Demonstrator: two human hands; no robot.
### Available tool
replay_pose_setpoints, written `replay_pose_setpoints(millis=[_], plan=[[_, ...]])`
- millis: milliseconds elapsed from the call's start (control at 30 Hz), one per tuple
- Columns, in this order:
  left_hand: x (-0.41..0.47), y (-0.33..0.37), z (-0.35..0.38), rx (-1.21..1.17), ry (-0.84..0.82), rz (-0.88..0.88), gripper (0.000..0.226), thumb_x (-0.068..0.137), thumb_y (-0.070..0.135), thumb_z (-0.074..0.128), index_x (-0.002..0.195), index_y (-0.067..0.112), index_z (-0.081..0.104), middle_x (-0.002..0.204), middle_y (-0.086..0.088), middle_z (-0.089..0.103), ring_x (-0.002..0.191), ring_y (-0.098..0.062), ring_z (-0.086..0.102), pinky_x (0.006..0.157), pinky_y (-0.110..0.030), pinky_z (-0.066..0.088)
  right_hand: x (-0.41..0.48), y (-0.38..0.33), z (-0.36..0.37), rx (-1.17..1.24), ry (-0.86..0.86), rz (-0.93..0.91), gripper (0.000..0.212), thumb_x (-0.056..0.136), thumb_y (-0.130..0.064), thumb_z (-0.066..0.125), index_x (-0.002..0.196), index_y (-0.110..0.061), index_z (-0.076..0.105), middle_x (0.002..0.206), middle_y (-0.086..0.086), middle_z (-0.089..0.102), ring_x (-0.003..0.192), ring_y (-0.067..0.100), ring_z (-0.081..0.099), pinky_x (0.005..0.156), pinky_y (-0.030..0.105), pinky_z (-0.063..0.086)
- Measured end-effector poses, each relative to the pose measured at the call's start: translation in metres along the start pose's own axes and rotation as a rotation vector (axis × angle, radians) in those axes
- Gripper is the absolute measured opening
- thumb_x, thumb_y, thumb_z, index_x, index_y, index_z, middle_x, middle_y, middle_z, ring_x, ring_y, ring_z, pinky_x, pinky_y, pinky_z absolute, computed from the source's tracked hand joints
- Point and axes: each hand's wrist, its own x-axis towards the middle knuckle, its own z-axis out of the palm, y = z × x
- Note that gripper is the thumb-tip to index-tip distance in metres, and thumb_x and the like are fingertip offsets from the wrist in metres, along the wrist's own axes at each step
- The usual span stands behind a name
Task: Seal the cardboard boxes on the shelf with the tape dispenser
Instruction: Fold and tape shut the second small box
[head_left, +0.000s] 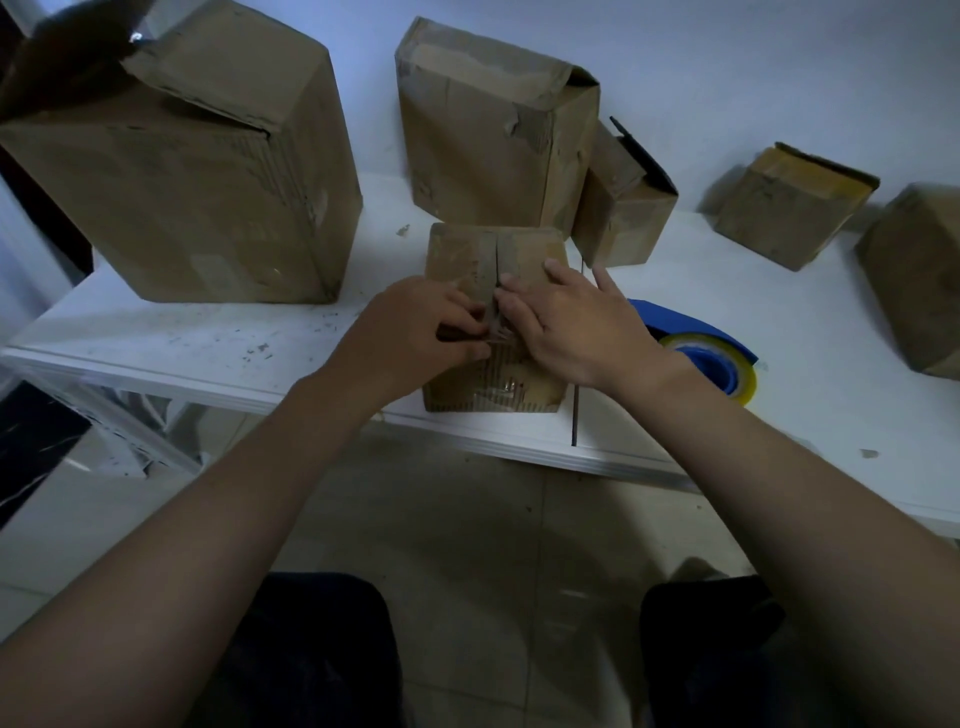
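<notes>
Pinching crinkly tape (496, 335) in left hand (415, 332), right hand (576, 332) spread flat on box (524, 249) by shelf (208, 343) front edge; could stick crooked.

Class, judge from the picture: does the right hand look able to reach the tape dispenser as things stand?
Probably yes. The dispenser lies on the shelf just beside the right hand, with nothing between them; the hand only needs to lift off the box it presses.
</notes>
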Motion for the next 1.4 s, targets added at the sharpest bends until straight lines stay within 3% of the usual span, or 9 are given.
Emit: replay_pose_setpoints(millis=[200,400,600,800,933,1033,1100,1233,1400], plan=[[0.007,0.002,-0.001,-0.051,-0.006,-0.028,0.027,0.078,0.035,0.082,0.102,0.022,0.080,0.108,0.003,0.074,0.097,-0.012,0.063,0.091,-0.039,0.051,0.045,-0.007,0.002,-0.073,-0.144,0.095,0.057,0.107,-0.046,0.016,0.161,-0.028,0.011,0.169,-0.011,-0.001,0.155,0.027,-0.008,0.120,0.063,-0.006],[0.007,-0.003,0.000,-0.063,-0.014,0.003,0.028,0.077,0.032,0.084,0.103,0.022,0.080,0.112,0.003,0.074,0.102,-0.010,0.064,0.093,-0.035,0.049,0.088,-0.012,0.004,-0.070,-0.150,0.212,0.064,0.106,-0.054,0.014,0.161,-0.027,-0.003,0.168,-0.011,-0.012,0.155,0.028,-0.013,0.120,0.061,-0.008],[0.006,-0.001,0.000,-0.011,0.015,-0.021,0.028,0.076,0.036,0.083,0.100,0.022,0.080,0.106,0.001,0.076,0.106,-0.019,0.066,0.092,-0.045,0.052,0.050,-0.007,-0.010,-0.087,-0.230,0.111,0.052,0.109,-0.042,0.015,0.160,-0.033,0.016,0.168,-0.016,0.001,0.154,0.027,-0.016,0.115,0.067,-0.014],[0.008,0.006,-0.004,0.085,-0.008,-0.038,0.027,0.081,0.040,0.079,0.105,0.027,0.078,0.113,0.005,0.073,0.109,-0.017,0.063,0.093,-0.046,0.050,-0.009,-0.007,-0.019,0.096,-0.192,0.037,0.054,0.108,-0.049,0.009,0.151,-0.041,0.040,0.164,-0.008,0.029,0.154,0.010,-0.011,0.119,0.053,-0.019],[0.004,0.017,-0.001,0.198,0.011,-0.012,0.026,0.086,0.035,0.074,0.111,0.029,0.076,0.112,0.002,0.073,0.105,-0.022,0.063,0.090,-0.043,0.052,-0.035,-0.001,-0.025,0.169,-0.116,-0.021,0.051,0.109,-0.048,0.019,0.135,-0.035,0.061,0.159,0.002,0.039,0.155,0.009,-0.001,0.123,0.049,-0.009],[0.004,0.028,0.004,0.233,0.057,-0.020,0.024,0.087,0.027,0.074,0.112,0.026,0.076,0.112,0.000,0.073,0.102,-0.025,0.065,0.090,-0.042,0.052,-0.047,0.020,-0.018,0.193,0.007,-0.034,0.048,0.108,-0.049,0.027,0.121,-0.031,0.069,0.144,0.002,0.057,0.154,0.016,0.016,0.123,0.048,0.013],[0.006,0.036,0.006,0.254,0.079,-0.054,0.023,0.086,0.023,0.075,0.109,0.022,0.076,0.112,-0.002,0.072,0.101,-0.026,0.064,0.088,-0.038,0.048,-0.056,0.040,-0.015,0.192,0.107,-0.003,0.039,0.108,-0.044,0.034,0.127,-0.032,0.067,0.137,-0.006,0.063,0.149,0.023,0.030,0.119,0.049,0.026],[0.006,0.050,0.013,0.303,0.093,-0.081,0.021,0.087,0.019,0.072,0.108,0.022,0.073,0.112,-0.003,0.067,0.099,-0.026,0.061,0.087,-0.037,0.045,-0.073,0.086,-0.018,0.011,0.187,0.262,0.034,0.099,-0.015,0.048,0.127,-0.016,0.066,0.134,0.006,0.064,0.123,0.040,0.052,0.103,0.051,0.042],[0.009,0.071,0.027,0.362,0.013,-0.088,0.038,0.090,0.037,0.065,0.127,0.027,0.063,0.122,-0.003,0.058,0.116,-0.029,0.053,0.105,-0.053,0.041,-0.094,0.124,-0.006,0.028,-0.045,0.635,0.024,0.092,-0.017,0.054,0.115,-0.013,0.052,0.125,0.013,0.058,0.108,0.040,0.054,0.081,0.042,0.045]])
